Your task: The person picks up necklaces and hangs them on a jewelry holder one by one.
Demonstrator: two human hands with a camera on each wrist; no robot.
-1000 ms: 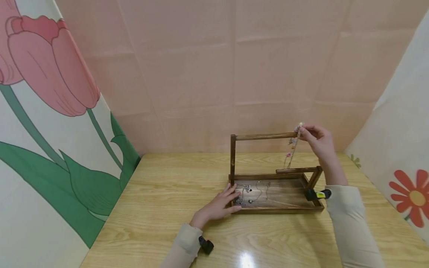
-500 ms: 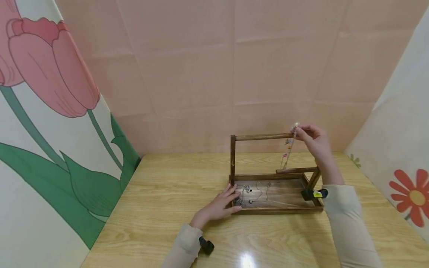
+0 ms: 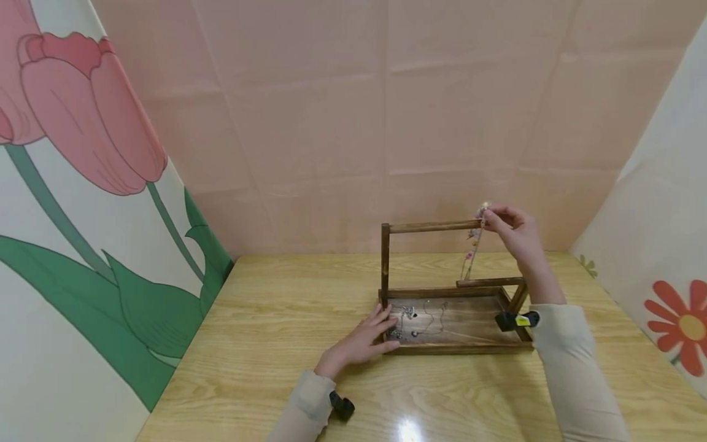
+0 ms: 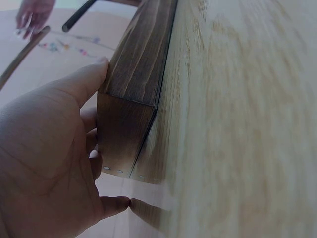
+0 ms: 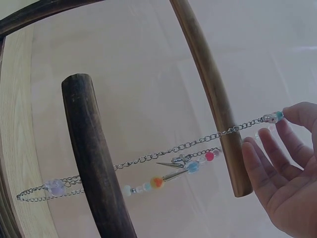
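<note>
Back wall (image 3: 309, 123): dusty-pink sheet, matte, marked by a grid of fold creases. Left wall panel (image 3: 38, 362): white ground, printed with large pink tulips (image 3: 72, 116) outlined in a darker tone, green stems (image 3: 57, 205) and broad green leaves (image 3: 72, 313). Right wall panel (image 3: 635, 233): white, slanting, bearing a red-petalled flower (image 3: 691, 327) with yellow-orange centre, plus a small green motif (image 3: 588, 266). Table (image 3: 265, 319): pale yellow wood-grain top, far edge bordering the pink sheet. Lighting: one bright white reflection (image 3: 409, 430) at the near edge of view; soft shadows.
</note>
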